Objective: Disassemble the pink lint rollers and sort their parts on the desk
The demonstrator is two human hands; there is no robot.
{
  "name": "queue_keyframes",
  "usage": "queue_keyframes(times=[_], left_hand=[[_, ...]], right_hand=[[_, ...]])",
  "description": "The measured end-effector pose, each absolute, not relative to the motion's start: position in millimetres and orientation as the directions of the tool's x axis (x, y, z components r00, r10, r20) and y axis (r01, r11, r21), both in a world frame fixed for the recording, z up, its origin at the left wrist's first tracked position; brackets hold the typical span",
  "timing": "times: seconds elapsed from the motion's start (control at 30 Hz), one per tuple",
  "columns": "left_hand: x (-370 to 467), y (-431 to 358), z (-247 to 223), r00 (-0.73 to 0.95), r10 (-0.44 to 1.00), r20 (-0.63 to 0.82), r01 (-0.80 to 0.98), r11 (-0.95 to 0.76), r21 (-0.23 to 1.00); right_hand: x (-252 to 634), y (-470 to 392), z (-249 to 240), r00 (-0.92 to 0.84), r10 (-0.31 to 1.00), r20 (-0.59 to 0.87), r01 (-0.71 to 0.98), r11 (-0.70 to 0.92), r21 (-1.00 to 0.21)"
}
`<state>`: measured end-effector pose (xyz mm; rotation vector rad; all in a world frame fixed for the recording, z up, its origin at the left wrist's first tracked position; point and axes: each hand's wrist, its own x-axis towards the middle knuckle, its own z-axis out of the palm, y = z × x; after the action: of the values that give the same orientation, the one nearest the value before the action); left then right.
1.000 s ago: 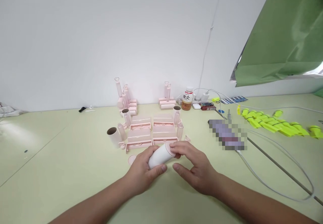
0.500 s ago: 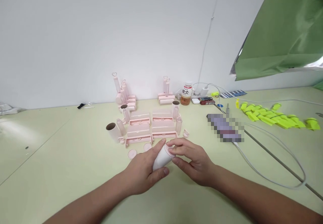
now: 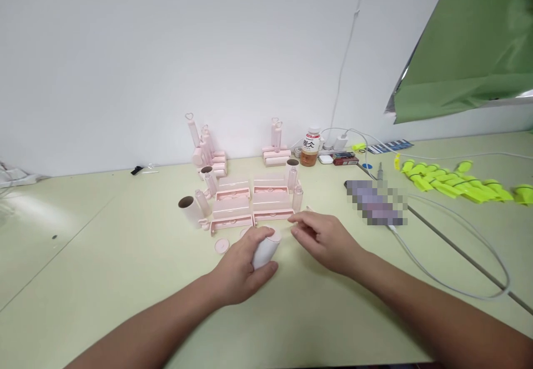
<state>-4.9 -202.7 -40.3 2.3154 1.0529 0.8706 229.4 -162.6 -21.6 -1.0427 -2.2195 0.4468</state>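
We see the white roll tilted above or on the table, we cannot tell which; the left hand grasps it around; the right hand is just beside, fingers half curled, and whether they pinch something we cannot tell; the table is pale green; behind rises a white wall, with a green sheet at right.

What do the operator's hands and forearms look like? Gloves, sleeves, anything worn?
Left hand and right hand are both ungloved, with no ring, watch or bracelet showing. No sleeve shows on the left forearm or the right forearm within the frame. No cables or markings can be made out on either.
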Motion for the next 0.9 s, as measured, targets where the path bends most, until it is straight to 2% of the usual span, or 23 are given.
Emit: queue_keyframes(times=[0.1,0.2,0.5,0.73,0.9], left_hand=[[-7.5,-201.7,-38.6,0.431,0.837,0.338,0.543,-0.54,0.643],[-9.4,-200.8,-40.5,0.392,0.857,0.336,0.561,-0.511,0.651],[-12.5,-199.1,-47.1,0.328,0.901,0.284,0.588,-0.43,0.685],[-13.4,-198.2,-48.0,0.329,0.908,0.259,0.574,-0.41,0.709],[-14.7,-198.6,-48.8,0.32,0.909,0.266,0.552,-0.407,0.727]], right_hand=[[234.7,-154.1,-22.8,-0.455,0.886,0.094,0.777,0.446,-0.444],[233.8,-149.8,-28.8,-0.435,0.9,-0.036,0.846,0.394,-0.36],[231.7,-152.4,-18.1,-0.352,0.934,-0.06,0.924,0.337,-0.181],[233.2,-148.7,-23.3,-0.392,0.918,-0.064,0.899,0.367,-0.24],[234.3,-146.1,-24.0,-0.373,0.925,-0.076,0.916,0.354,-0.187]])
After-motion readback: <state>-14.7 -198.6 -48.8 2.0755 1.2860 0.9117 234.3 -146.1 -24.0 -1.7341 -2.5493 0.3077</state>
